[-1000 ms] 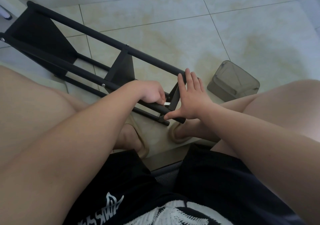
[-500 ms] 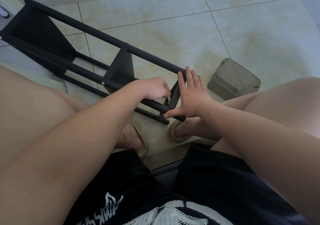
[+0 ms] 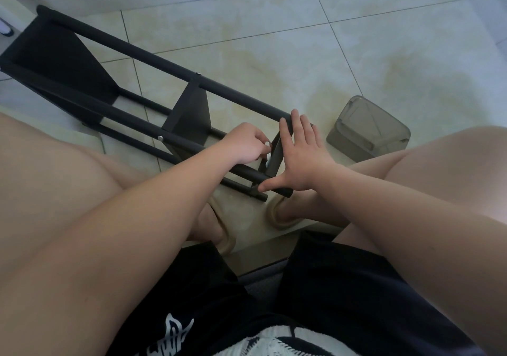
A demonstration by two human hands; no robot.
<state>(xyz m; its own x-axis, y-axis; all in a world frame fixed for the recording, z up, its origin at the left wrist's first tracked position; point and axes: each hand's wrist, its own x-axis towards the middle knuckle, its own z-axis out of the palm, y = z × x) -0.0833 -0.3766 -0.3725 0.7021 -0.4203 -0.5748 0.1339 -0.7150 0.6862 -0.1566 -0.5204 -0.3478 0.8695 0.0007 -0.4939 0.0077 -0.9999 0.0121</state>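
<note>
1. Left hand (image 3: pixel 247 147) is up at the end panel (image 3: pixel 276 151) now, fingertips pinching a small pale fastener (image 3: pixel 266 143). A second ago that hand sat lower, balled up over the near tube.
2. Right hand (image 3: pixel 301 161) hasn't budged. Its fingers are straight and spread flat against the outer face of the end panel, with the thumb stretched down to the tube end below.
3. The black rack (image 3: pixel 164 62) lies on its side on the floor (image 3: pixel 274 40), where it was. Its long tubes run from the far left of the floor down towards the person's feet, and the end panel sits at the near end, between the two hands.
4. What that lift means, by my reading: lining up is over and fitting has begun. The right hand braces the panel so its hole stays matched to the tube while the left feeds the fastener in.
5. The fingers hide whether the fastener has caught its thread yet. It's also too small to call as a screw or a little key.
6. The grey container (image 3: pixel 367 128) stands on the floor just right of the rack's near end, apart from it, and neither hand touches it.
7. Next the left hand likely needs a steady turn with the right holding firm, since a slip of the panel would throw the hole off.
</note>
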